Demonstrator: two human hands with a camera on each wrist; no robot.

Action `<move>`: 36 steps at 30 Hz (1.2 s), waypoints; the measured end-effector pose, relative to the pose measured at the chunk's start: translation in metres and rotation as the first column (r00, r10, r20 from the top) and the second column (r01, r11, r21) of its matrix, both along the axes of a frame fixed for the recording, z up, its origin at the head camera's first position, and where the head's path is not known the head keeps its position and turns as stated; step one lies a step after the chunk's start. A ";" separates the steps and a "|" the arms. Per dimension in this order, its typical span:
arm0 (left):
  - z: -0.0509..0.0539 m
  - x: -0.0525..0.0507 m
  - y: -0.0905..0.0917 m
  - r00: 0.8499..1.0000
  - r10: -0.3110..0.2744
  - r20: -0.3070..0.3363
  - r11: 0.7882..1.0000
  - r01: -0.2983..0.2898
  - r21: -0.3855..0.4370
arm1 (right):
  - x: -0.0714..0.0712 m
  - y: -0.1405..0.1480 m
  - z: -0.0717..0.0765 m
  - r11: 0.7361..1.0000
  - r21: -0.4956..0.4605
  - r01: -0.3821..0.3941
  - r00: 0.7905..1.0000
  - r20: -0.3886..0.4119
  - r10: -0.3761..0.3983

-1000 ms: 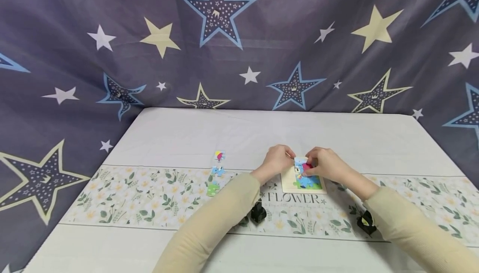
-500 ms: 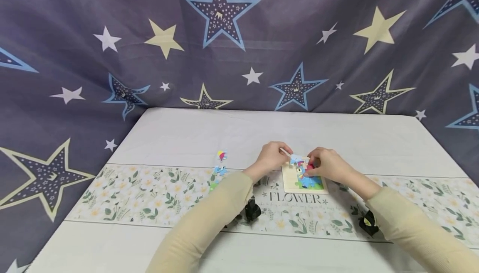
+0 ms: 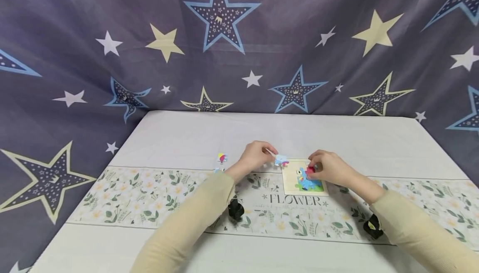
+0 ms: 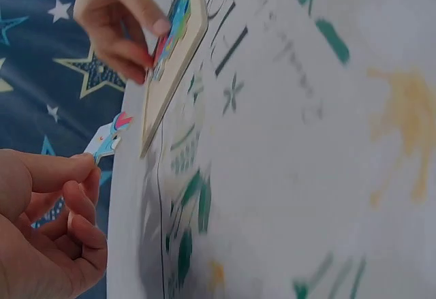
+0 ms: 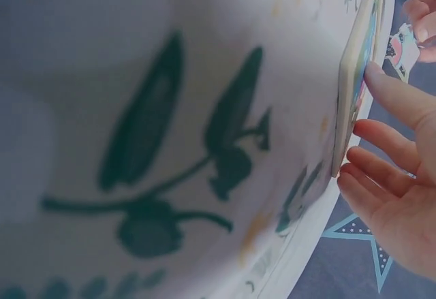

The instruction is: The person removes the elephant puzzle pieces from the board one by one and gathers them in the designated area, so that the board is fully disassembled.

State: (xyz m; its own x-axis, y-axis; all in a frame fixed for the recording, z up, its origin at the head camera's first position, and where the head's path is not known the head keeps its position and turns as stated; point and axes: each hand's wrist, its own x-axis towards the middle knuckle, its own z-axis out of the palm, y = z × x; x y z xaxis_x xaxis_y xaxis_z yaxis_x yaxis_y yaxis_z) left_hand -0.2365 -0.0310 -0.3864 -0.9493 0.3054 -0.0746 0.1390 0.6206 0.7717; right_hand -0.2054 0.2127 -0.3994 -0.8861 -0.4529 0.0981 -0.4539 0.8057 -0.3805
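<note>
My left hand (image 3: 256, 155) pinches a light blue jigsaw puzzle piece (image 3: 281, 160) with a pink patch, just off the upper left corner of a wooden puzzle board (image 3: 290, 186). In the left wrist view the piece (image 4: 109, 135) sticks out from between thumb and forefinger. My right hand (image 3: 328, 166) rests at the board's right side. In the right wrist view its thumb touches the puzzle face, while the loosely extended fingers (image 5: 381, 139) lie along the board edge. A joined picture of a blue figure (image 3: 307, 180) on green fills the board's lower right; the hand covers some of it.
To the left, a loose puzzle piece (image 3: 222, 158) with a balloon lies on the white table (image 3: 179, 138). Another blue piece (image 3: 218, 170) is mostly behind the left sleeve. A floral printed strip (image 3: 123, 194) crosses the tabletop, and a star-patterned curtain (image 3: 239, 69) hangs behind.
My left hand has lifted the light blue piece from the upper part of the puzzle and drawn it leftward, baring wood there. The right hand has stayed nearly in place at the board.
</note>
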 end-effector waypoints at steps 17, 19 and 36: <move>-0.003 -0.008 -0.057 0.999 0.042 -0.011 0.999 -0.042 0.011 | 0.001 0.003 -0.004 1.000 0.017 0.014 1.000 -0.024 -0.013; -0.003 -0.010 -0.063 0.998 0.062 -0.007 0.998 -0.062 0.018 | 0.001 0.003 -0.003 1.000 0.015 0.009 1.000 -0.026 -0.009; -0.003 -0.015 -0.090 0.992 0.125 -0.018 0.992 -0.125 0.022 | 0.000 0.002 -0.002 1.000 0.011 -0.006 1.000 -0.021 0.006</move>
State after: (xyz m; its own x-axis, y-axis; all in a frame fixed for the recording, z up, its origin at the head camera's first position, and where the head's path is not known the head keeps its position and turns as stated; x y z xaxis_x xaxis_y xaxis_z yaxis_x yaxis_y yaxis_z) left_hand -0.2519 -0.1212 -0.3899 -0.9814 0.1854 -0.0507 0.0763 0.6179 0.7826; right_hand -0.2051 0.2147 -0.4018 -0.8814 -0.4592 0.1111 -0.4662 0.8073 -0.3618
